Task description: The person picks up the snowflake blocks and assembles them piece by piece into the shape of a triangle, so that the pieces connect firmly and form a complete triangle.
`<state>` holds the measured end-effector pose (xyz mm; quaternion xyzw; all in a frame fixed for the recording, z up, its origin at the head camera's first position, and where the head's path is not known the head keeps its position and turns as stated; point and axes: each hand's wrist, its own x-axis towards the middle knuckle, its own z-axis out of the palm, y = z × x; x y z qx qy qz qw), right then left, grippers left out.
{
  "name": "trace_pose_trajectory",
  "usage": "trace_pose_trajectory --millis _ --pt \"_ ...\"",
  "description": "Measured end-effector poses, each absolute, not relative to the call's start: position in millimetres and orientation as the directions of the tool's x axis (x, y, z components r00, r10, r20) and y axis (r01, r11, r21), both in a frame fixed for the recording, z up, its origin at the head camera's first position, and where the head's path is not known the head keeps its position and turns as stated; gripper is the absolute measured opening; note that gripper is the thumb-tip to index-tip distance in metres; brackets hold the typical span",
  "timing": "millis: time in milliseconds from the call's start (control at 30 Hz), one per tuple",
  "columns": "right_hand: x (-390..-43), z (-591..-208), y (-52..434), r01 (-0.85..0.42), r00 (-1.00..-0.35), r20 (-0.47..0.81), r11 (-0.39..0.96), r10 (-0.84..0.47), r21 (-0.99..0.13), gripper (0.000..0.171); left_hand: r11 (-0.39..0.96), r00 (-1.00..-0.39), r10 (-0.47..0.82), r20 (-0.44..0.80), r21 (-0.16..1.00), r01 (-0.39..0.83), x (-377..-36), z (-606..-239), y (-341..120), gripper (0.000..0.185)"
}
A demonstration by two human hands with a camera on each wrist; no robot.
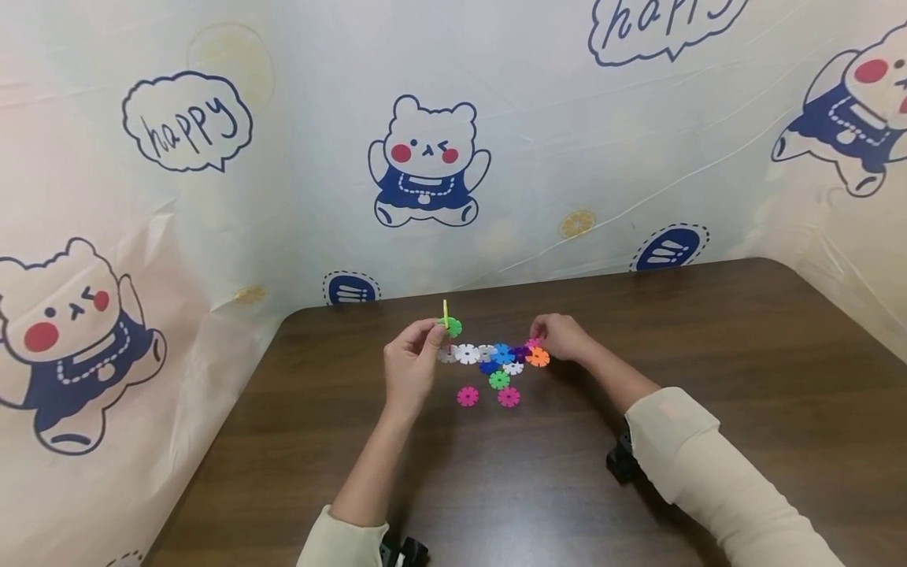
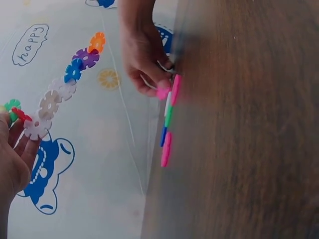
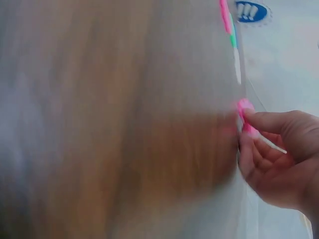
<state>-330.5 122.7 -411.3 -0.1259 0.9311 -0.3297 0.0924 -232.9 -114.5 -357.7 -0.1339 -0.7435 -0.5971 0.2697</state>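
Observation:
My left hand [image 1: 411,366] holds one end of a chain of slotted plastic flower discs up above the table. White discs [image 1: 467,353] lead to a blue disc [image 2: 73,70], a purple disc [image 2: 86,58] and an orange disc [image 2: 97,43] at the far end. By the left fingers are a green disc [image 1: 454,326], a yellow disc [image 1: 446,312] seen edge-on, and a red disc [image 2: 21,114]. A pink disc [image 3: 244,110] is pinched between thumb and fingers of my right hand [image 1: 563,338], low over the tabletop; fingers partly cover it.
Loose discs lie on the brown table [image 1: 283,441]: a green disc [image 1: 499,380], a dark blue disc [image 1: 487,368], a white disc [image 1: 513,368] and two pink ones, including a left pink disc [image 1: 468,396]. A printed curtain [image 1: 305,181] hangs behind the table.

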Motion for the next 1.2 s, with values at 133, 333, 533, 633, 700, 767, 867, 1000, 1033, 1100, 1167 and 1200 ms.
trace_pose_trajectory --millis 133,333,533,633,700,767,867,1000,1033,1100,1167,1200 --pt "-328.9 -401.0 139.0 -0.131 -0.955 -0.095 0.688 -0.28 -0.714 0.011 0.241 -0.821 -0.073 0.566 0.809 0.537 -232.4 -361.4 -109.5 0.018" --pt "-316.4 -371.1 148.7 -0.139 -0.966 -0.015 0.57 -0.258 -0.81 0.015 0.281 -0.82 0.003 0.572 0.787 0.549 -230.3 -367.1 -101.2 0.016" --pt "-293.4 -342.5 143.6 -0.219 -0.966 0.115 0.497 -0.232 -0.84 0.02 0.293 -0.834 0.029 0.55 0.793 0.533 -228.5 -370.8 -96.1 0.016" --pt "-281.6 -333.0 139.5 -0.248 -0.962 0.165 0.44 -0.219 -0.863 0.021 0.282 -0.851 0.054 0.522 0.81 0.514 -227.5 -372.4 -93.8 0.017" --pt "-274.9 -326.4 136.3 -0.273 -0.956 0.202 0.392 -0.213 -0.879 0.021 0.273 -0.857 0.072 0.51 0.817 0.509 -227.4 -373.0 -92.3 0.016" --pt "-269.3 -320.0 132.9 -0.305 -0.947 0.242 0.351 -0.212 -0.885 0.02 0.27 -0.861 0.089 0.501 0.82 0.505 -227.4 -372.6 -90.7 0.016" --pt "-261.7 -310.9 127.4 -0.361 -0.927 0.299 0.317 -0.227 -0.877 0.019 0.28 -0.863 0.107 0.493 0.818 0.502 -227.1 -371.4 -89.0 0.015" --pt "-255.4 -303.7 121.5 -0.415 -0.9 0.34 0.299 -0.273 -0.859 0.018 0.297 -0.873 0.123 0.472 0.822 0.486 -225.9 -369.3 -88.0 0.015" --pt "-254.5 -303.0 120.4 -0.421 -0.896 0.342 0.3 -0.282 -0.856 0.017 0.299 -0.876 0.127 0.465 0.824 0.481 -225.6 -368.9 -87.9 0.015" --pt "-253.5 -302.6 119.0 -0.429 -0.891 0.345 0.302 -0.294 -0.851 0.016 0.301 -0.879 0.136 0.456 0.826 0.475 -225.2 -368.4 -87.9 0.015" --pt "-252.7 -303.1 118.1 -0.431 -0.89 0.343 0.307 -0.301 -0.848 0.015 0.303 -0.882 0.143 0.448 0.829 0.47 -224.8 -367.8 -87.9 0.016" --pt "-252.4 -303.1 117.9 -0.434 -0.889 0.343 0.315 -0.303 -0.844 0.015 0.304 -0.884 0.146 0.444 0.831 0.467 -224.9 -367.6 -88.0 0.016"
